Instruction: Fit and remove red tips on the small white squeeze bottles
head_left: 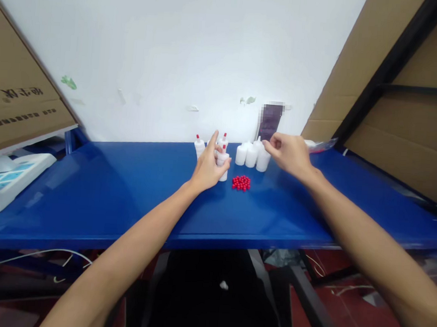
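Note:
My left hand (206, 168) is closed around a small white squeeze bottle (223, 174) with a red tip, its index finger pointing up. Just behind that hand stand more white bottles (199, 145) with red tips, partly hidden by the fingers. My right hand (291, 151) is pinched, thumb against fingertips, beside the upper part of a group of white bottles (251, 157) without red tips. What its fingertips hold, if anything, is too small to make out. A cluster of small red caps (241, 183) lies on the table in front of the bottles.
The blue table (125, 191) backs onto a white wall. A dark upright object (270, 121) leans there behind the bottles. Cardboard (20, 87) rises at the left above a white tray-like device (16, 180). A clear plastic bag (322, 145) lies at the right.

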Tool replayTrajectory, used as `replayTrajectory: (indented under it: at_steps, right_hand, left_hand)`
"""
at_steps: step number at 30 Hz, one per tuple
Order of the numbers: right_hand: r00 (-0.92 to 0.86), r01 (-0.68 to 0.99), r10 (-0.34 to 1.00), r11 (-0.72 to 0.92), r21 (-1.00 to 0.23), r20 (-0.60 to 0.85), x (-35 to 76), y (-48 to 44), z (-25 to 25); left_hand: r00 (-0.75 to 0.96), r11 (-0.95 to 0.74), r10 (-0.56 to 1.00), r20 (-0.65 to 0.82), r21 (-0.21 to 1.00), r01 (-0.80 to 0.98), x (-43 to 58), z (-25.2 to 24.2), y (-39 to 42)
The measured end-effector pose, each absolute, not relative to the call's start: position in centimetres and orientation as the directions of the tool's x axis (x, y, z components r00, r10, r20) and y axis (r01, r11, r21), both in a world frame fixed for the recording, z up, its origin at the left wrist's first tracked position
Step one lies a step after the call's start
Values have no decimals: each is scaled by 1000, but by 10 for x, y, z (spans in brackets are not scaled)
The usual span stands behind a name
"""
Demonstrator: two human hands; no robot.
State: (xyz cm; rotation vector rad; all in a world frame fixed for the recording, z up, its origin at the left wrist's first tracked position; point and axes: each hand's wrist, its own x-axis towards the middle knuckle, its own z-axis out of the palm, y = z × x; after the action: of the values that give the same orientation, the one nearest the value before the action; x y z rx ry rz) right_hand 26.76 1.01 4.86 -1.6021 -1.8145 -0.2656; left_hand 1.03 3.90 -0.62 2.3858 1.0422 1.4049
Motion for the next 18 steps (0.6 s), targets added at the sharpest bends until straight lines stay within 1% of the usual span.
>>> replayTrajectory:
  at_steps: [1, 2, 6, 8, 10, 13, 15, 18]
  right_hand:
    - [-16, 926, 784, 246, -287, 621, 266, 10, 48]
    - [-39, 918, 778, 276, -286, 627, 263, 9, 47]
    - [-95, 896, 766, 344, -280, 636, 247, 7, 38]
    - [-88, 893, 764, 344, -289, 639, 237, 3, 33]
    - [-91, 885, 767, 354, -301, 635, 228, -1, 31]
    - [-155, 849, 790, 414, -329, 594, 220, -7, 29]
    - [-261, 796, 797, 497, -346, 544, 219, -9, 28]
    - [-432, 697, 754, 627, -348, 495, 218, -9, 27]
  left_hand:
    - [279, -726, 667, 690, 521, 448, 12, -8, 39]
    - [261, -726, 670, 695, 540, 427, 13, -10, 39]
    - [216, -725, 658, 721, 529, 442, 13, -11, 36]
    - [232, -699, 690, 686, 547, 461, 12, -10, 34]
    - [308, -702, 700, 644, 543, 461, 11, -10, 33]
    - [421, -755, 650, 632, 480, 447, 10, -10, 31]
    - [452, -781, 616, 645, 427, 456, 10, -10, 29]
    - [508, -803, 579, 638, 338, 491, 11, -10, 25]
